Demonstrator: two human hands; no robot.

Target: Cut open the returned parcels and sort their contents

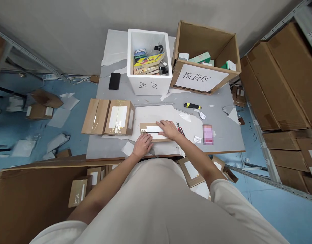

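A small, flat cardboard box (155, 129) with a white label on top lies before me near the table's front edge. My left hand (142, 145) holds its near left corner, fingers together on the top and thumb at the front side. Over the right half, my right hand (168, 129) lies flat with fingers spread, the tips at the far edge. Part of the label is hidden under it. Just right of that hand is a slim red and black cutter (180, 129). Farther back lies a black and yellow utility knife (193, 106).
Two taped cartons (95, 117) stand at the left. Behind are a white foam box (149, 84) with books and a cardboard bin (206, 34) with small boxes. A phone (114, 81), a blurred pink packet (208, 135) and paper scraps lie about. Shelving (272, 162) stands right.
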